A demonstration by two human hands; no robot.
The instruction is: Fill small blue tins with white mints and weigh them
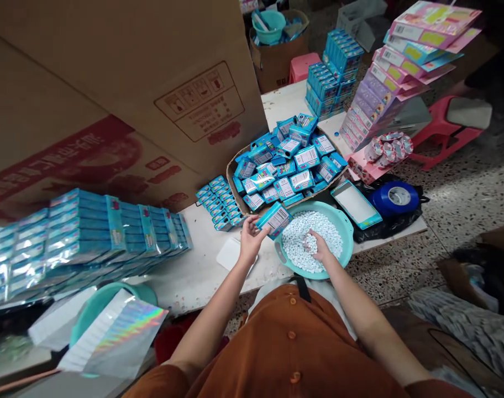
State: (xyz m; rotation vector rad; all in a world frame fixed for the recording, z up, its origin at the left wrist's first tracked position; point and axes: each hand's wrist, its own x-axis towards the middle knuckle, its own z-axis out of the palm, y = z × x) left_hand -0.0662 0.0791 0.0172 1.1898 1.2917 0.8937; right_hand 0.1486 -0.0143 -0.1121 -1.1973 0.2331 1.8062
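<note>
A small blue box (276, 219) with a white printed label is gripped in my left hand (252, 239), over the left rim of a turquoise basin (348, 235). White pellets (297, 243), small and rounded, fill much of that basin. My right hand (317, 246) dips into them with its fingers curled round a scoop of pellets. Just behind the basin, an open cardboard tray (240, 200) is heaped with more blue boxes (285, 166). Beside my left wrist a white square lid or plate (231, 255) lies on the table.
A large carton (123, 105) walls off the back left. Wrapped blue boxes (86, 232) are stacked at left. A blue tape roll (395, 198) rests on black plastic at right, near a leaning pile of pink boxes (401, 66). Pink stools (438, 130) stand beyond.
</note>
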